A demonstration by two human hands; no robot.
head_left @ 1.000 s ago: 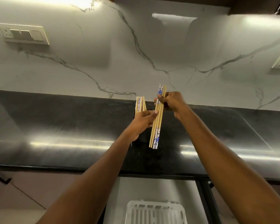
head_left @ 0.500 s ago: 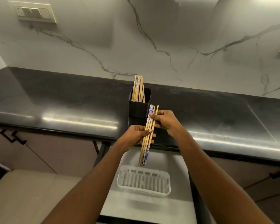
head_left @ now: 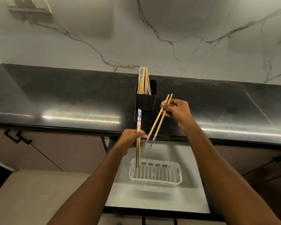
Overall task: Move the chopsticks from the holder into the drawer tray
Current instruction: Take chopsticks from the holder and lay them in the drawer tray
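Head view: the left hand [head_left: 131, 138] clasps chopsticks [head_left: 138, 137] over the white tray [head_left: 155, 173], the right hand [head_left: 177, 110] pinches two [head_left: 159, 120]; many remain in the black holder [head_left: 146, 99] on the desk [head_left: 55, 98].

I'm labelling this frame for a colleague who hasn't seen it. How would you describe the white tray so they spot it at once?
Start at the black countertop; below its front edge a pale drawer stands open. The white tray sits inside, a slotted plastic basket with rounded corners. It is the only white, low container; the black holder stands up on the counter.
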